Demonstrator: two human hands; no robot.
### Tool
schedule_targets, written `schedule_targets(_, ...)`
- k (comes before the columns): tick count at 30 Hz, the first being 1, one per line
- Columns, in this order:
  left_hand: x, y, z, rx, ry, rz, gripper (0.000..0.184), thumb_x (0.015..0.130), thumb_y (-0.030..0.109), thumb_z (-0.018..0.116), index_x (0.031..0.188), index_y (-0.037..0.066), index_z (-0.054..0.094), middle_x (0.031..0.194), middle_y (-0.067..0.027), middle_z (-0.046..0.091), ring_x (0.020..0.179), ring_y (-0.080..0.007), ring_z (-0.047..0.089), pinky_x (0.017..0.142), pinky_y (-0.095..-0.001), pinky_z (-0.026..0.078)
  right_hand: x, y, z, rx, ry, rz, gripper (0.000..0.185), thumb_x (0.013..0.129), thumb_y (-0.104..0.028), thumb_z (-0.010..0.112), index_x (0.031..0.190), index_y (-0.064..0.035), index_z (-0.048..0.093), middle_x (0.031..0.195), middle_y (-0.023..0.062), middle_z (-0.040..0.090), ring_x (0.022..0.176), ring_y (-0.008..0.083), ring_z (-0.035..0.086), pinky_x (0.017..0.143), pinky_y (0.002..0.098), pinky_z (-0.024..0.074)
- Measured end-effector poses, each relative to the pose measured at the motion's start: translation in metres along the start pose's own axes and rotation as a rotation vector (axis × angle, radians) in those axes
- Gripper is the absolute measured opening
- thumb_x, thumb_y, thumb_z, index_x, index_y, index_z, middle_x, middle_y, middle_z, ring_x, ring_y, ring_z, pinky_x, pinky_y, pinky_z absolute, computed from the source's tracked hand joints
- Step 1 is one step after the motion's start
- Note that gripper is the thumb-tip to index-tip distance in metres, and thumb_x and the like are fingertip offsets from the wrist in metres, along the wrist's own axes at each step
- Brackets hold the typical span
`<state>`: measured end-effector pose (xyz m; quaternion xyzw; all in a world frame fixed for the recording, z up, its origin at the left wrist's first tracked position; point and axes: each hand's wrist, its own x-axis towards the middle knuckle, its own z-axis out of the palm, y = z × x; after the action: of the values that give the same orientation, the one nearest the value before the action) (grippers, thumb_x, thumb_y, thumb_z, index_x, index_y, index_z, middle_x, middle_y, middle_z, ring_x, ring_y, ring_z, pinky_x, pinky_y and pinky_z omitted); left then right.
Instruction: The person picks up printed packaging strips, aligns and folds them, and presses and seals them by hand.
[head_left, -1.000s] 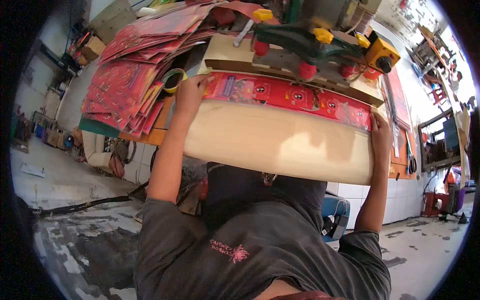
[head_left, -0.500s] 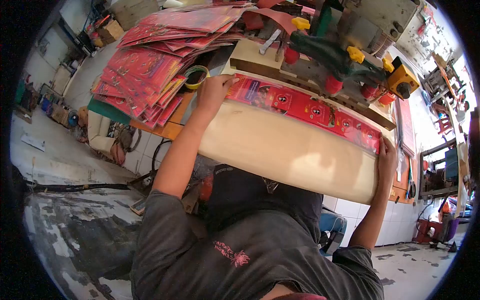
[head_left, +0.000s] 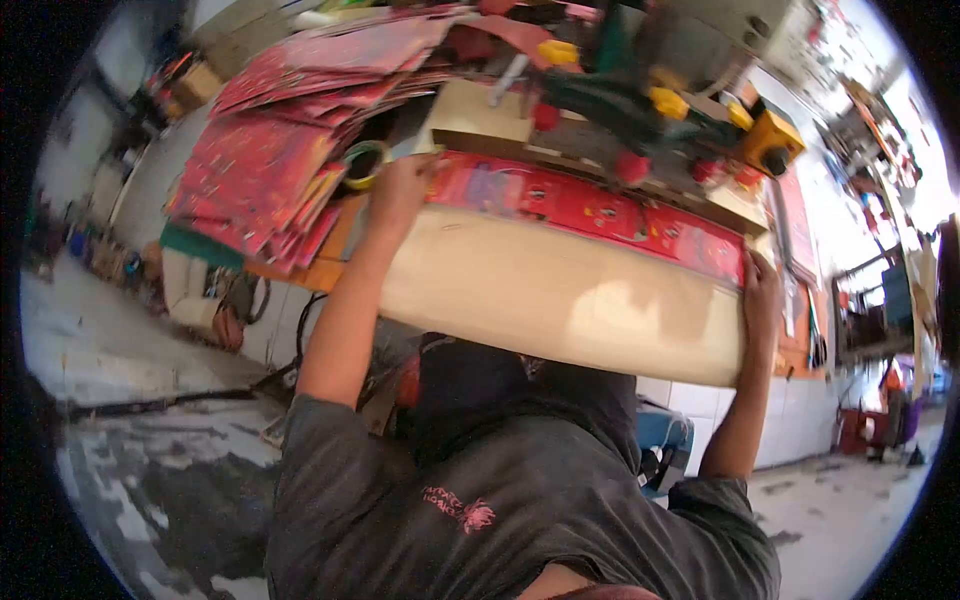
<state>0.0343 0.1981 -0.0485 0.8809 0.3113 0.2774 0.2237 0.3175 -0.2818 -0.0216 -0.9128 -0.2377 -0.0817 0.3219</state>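
A red printed plastic sheet (head_left: 590, 205) lies across the cream padded work surface (head_left: 560, 285), its far side reaching under the long bar (head_left: 590, 158) of a machine. My left hand (head_left: 405, 190) pinches the sheet's left end, thumb and fingers closed at the corner. At the opposite end, my right hand (head_left: 763, 285) is closed on the sheet's edge, close to the right side of the padded surface. Motion blurs the print and the fingertips.
A tall pile of red printed sheets (head_left: 260, 170) covers the left of the table, beside a tape roll (head_left: 365, 163). Above the bar stand yellow knobs (head_left: 668, 100) and a yellow control box (head_left: 773, 140). Scissors (head_left: 818, 340) hang at the right edge.
The whole scene has shifted left and slightly up and has become blurred, as the camera moved. Both hands keep hold of the sheet's ends, with little visible movement against the bar.
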Motion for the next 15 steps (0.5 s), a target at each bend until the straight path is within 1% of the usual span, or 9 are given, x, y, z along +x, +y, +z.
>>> schedule_targets(2,0.0,0.008,-0.002,0.009,-0.025,0.007,0.032,0.097,0.034,0.067,0.116,0.01,0.077,0.099,-0.0243,0.071,0.087,-0.0385,0.072,0.076,-0.0428,0.054,0.001,0.013,0.005,-0.044,0.042,-0.01,0.037,0.104,-0.033,0.054,0.125,-0.0085,0.072,0.117,0.0197,0.073,0.11,0.0345,0.07,0.097,0.0423,0.0512)
schedule_targets(3,0.001,0.006,-0.001,-0.016,-0.063,-0.03,0.032,0.097,0.032,0.066,0.116,0.008,0.076,0.099,-0.025,0.071,0.087,-0.0356,0.073,0.077,-0.0413,0.054,-0.002,0.01,0.002,-0.048,0.054,-0.002,0.038,0.104,-0.034,0.053,0.123,-0.0081,0.073,0.115,0.0199,0.073,0.109,0.0346,0.07,0.096,0.0424,0.0513)
schedule_targets(4,0.003,-0.001,0.003,-0.01,-0.069,-0.01,0.033,0.098,0.032,0.065,0.117,0.007,0.076,0.1,-0.0255,0.071,0.088,-0.0359,0.073,0.078,-0.0414,0.053,-0.005,0.005,0.002,-0.053,0.07,0.008,0.038,0.104,-0.034,0.053,0.122,-0.0078,0.073,0.113,0.0201,0.073,0.107,0.0348,0.07,0.095,0.0426,0.0515)
schedule_targets(5,0.006,-0.021,0.013,-0.095,-0.052,0.029,0.036,0.1,0.034,0.064,0.119,0.006,0.074,0.104,-0.0257,0.071,0.092,-0.0359,0.073,0.08,-0.0402,0.054,-0.004,0.008,0.004,-0.053,0.088,0.041,0.039,0.103,-0.036,0.052,0.12,-0.0076,0.074,0.111,0.0202,0.074,0.104,0.0359,0.071,0.093,0.044,0.0519)
schedule_targets(6,0.005,-0.011,0.006,-0.047,-0.045,0.095,0.041,0.101,0.037,0.063,0.121,0.003,0.072,0.107,-0.0259,0.071,0.096,-0.0361,0.073,0.083,-0.0395,0.053,-0.001,0.02,0.01,-0.026,0.096,0.018,0.04,0.103,-0.038,0.052,0.119,-0.0089,0.075,0.108,0.0206,0.074,0.101,0.0374,0.071,0.091,0.0454,0.0522)
schedule_targets(7,0.002,0.002,-0.001,-0.04,-0.061,0.071,0.044,0.101,0.039,0.063,0.121,0.002,0.072,0.107,-0.0258,0.072,0.098,-0.0361,0.072,0.085,-0.0391,0.053,0.0,0.024,0.011,-0.171,0.114,0.022,0.038,0.102,-0.041,0.054,0.118,-0.014,0.076,0.102,0.0197,0.075,0.096,0.0377,0.072,0.089,0.0458,0.0532)
schedule_targets(9,0.0,0.009,-0.002,-0.036,-0.084,0.065,0.046,0.101,0.041,0.063,0.121,0.0,0.072,0.108,-0.0257,0.072,0.101,-0.0361,0.072,0.087,-0.0388,0.052,0.001,0.027,0.01,-0.243,0.119,0.041,0.034,0.1,-0.046,0.056,0.115,-0.0236,0.077,0.095,0.0169,0.075,0.089,0.0363,0.073,0.082,0.0464,0.0549)
schedule_targets(11,0.001,0.005,0.0,-0.072,-0.041,0.062,0.048,0.101,0.043,0.063,0.12,0.0,0.072,0.107,-0.025,0.073,0.102,-0.0355,0.072,0.088,-0.0389,0.052,0.001,0.023,0.008,-0.251,0.107,0.042,0.035,0.1,-0.046,0.056,0.115,-0.0229,0.077,0.097,0.0159,0.075,0.091,0.0356,0.073,0.083,0.0463,0.0544)
schedule_targets(15,-0.004,0.025,-0.009,-0.034,-0.071,-0.005,0.048,0.101,0.043,0.063,0.12,0.0,0.073,0.107,-0.0242,0.074,0.102,-0.0346,0.072,0.089,-0.0385,0.052,0.001,0.022,0.007,-0.24,0.093,0.06,0.036,0.1,-0.046,0.057,0.115,-0.021,0.077,0.1,0.015,0.076,0.096,0.0352,0.071,0.086,0.0457,0.0534)
